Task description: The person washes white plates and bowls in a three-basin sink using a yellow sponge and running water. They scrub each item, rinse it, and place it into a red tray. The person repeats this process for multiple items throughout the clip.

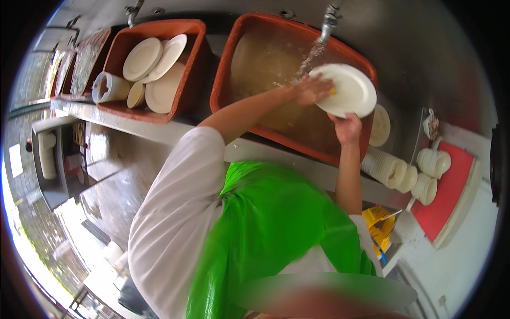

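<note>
An oval white plate (353, 87) is tilted over the right part of a red-brown tub (223, 80) of cloudy water. My right hand (348, 127) grips its lower rim, thumb on the near face. Across the plate's left side lies my left hand (312, 89), pressing a small yellow sponge (332, 91) to the surface; most of the sponge is hidden under the fingers. Water streams from the tap (328, 25) into the tub just left of the plate.
Another red-brown tub (199, 42) at left holds several plates (143, 59) and a translucent container (110, 87). At right are a leaning plate (380, 126), stacked white bowls (385, 167) and a red board (446, 191). A steel counter edge (175, 133) runs in front.
</note>
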Action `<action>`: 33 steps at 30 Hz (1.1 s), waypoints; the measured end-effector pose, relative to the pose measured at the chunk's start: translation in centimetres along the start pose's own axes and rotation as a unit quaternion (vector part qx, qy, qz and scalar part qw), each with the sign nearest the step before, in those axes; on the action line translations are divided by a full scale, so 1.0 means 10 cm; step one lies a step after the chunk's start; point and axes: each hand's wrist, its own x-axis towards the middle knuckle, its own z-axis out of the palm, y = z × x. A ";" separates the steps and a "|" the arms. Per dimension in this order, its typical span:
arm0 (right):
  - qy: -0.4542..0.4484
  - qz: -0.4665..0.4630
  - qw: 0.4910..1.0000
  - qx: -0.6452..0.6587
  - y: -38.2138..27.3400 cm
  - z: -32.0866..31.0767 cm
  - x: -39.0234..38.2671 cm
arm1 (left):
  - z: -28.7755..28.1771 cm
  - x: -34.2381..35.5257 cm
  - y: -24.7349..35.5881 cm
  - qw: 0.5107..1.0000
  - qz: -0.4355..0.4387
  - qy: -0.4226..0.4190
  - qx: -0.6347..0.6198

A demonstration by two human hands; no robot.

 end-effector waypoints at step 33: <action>-0.048 0.068 0.992 0.097 0.18 0.96 0.02 | -0.23 -0.93 1.26 0.953 -0.006 0.303 0.031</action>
